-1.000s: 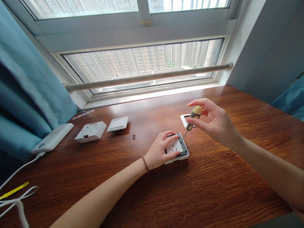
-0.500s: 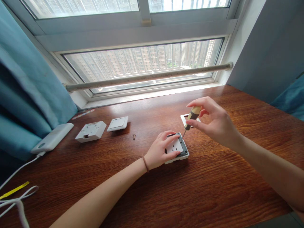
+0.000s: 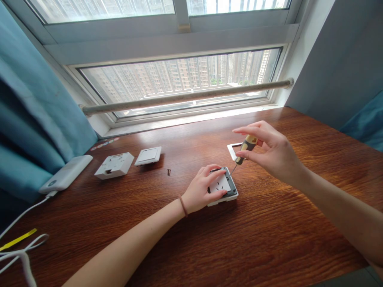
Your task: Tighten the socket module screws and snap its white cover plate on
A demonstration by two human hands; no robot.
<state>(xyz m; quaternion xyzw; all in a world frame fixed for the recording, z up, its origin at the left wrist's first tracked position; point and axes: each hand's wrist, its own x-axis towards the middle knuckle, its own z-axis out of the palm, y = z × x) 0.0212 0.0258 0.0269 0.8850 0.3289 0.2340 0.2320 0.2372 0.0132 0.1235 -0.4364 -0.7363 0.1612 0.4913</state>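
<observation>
My left hand (image 3: 201, 187) grips a wall socket (image 3: 220, 184) from its left side, thumb and fingers spread over the white slotted face. The socket sits in a white back box on the table, its dark grey mounting edge exposed on the right. In my right hand (image 3: 271, 149) is a screwdriver (image 3: 245, 149) with a yellow and grey handle, tilted with its top to the right. Its thin shaft reaches down to the socket's right edge; whether the tip sits in a screw is too small to tell. Behind the screwdriver lies a white cover frame (image 3: 231, 150), partly hidden.
To the left on the wooden table (image 3: 143, 239) are two screws (image 3: 168, 172), a white switch panel (image 3: 148, 156) and a white back box (image 3: 114, 166). Farther left are a white power bank (image 3: 66, 174), a white cable (image 3: 25, 252) and a yellow strip (image 3: 18, 239). A window stands behind.
The screwdriver handle has leaned a little to the right and turned within the fingers of my right hand. My left hand and the socket have stayed in place.
</observation>
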